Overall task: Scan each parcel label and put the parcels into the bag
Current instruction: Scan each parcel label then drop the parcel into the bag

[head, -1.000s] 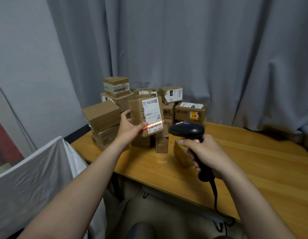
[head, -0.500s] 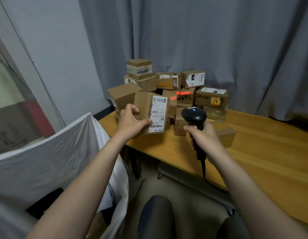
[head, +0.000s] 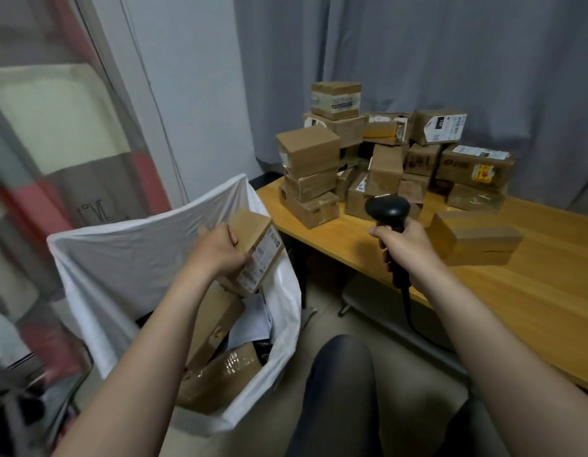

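Observation:
My left hand (head: 220, 250) grips a small brown parcel (head: 256, 245) with a white label on its side, held over the open mouth of the white bag (head: 121, 255) beside the table. Several brown parcels (head: 217, 328) lie inside the bag. In my right hand (head: 408, 249) I hold the black barcode scanner (head: 388, 211) by its handle, above the table's near edge; its cable hangs down. A heap of cardboard parcels (head: 378, 159) is stacked at the table's back left corner.
The wooden table (head: 533, 291) runs to the right, with one flat parcel (head: 474, 240) lying apart just beyond the scanner. Grey curtains hang behind. A wall and a glass panel stand to the left. My knees are at the bottom.
My left hand has carried the scanned parcel from in front of the heap leftward and down to above the bag. The scanner's red beam no longer shows. My view has turned left.

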Action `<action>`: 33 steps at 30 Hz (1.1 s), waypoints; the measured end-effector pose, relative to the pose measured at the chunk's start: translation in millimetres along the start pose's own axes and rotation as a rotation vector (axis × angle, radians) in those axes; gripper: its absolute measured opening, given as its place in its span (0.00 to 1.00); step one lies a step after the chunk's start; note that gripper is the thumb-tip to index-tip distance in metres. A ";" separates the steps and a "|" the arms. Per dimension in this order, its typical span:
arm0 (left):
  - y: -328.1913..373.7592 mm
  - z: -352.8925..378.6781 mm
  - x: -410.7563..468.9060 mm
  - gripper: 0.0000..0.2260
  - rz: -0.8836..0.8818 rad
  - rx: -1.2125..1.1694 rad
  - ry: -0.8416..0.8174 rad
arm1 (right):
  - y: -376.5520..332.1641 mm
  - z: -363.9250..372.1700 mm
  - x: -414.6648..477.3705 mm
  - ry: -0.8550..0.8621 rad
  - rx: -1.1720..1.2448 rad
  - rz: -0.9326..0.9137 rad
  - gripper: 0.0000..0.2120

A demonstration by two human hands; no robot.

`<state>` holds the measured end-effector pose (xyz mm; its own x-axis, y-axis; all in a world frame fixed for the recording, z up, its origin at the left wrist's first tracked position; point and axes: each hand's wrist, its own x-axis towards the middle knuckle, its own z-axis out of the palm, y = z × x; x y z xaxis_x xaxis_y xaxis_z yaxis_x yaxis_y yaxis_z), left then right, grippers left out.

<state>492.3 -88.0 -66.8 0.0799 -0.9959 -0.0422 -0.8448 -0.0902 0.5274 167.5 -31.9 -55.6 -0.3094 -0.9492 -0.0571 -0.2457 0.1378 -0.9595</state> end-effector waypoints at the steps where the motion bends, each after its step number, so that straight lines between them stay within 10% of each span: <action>1: -8.2 -1.5 0.2 0.14 -0.039 0.016 -0.016 | 0.3 3.7 -1.0 -0.004 0.004 -0.004 0.09; 15: -55.9 40.6 50.2 0.17 -0.320 0.124 0.080 | 15.9 30.8 15.2 -0.027 -0.014 0.043 0.07; 21: -59.3 66.6 59.9 0.28 -0.346 0.125 -0.177 | 18.9 32.2 27.0 -0.028 -0.011 0.079 0.09; 33: 41.9 23.2 76.0 0.28 -0.059 0.207 0.029 | -9.4 -11.1 24.7 0.035 0.006 0.013 0.13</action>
<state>450.8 -167.6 -67.6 0.1451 -0.9886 -0.0413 -0.9285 -0.1505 0.3395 152.0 -53.5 -44.9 -0.3448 -0.9368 -0.0598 -0.2356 0.1480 -0.9605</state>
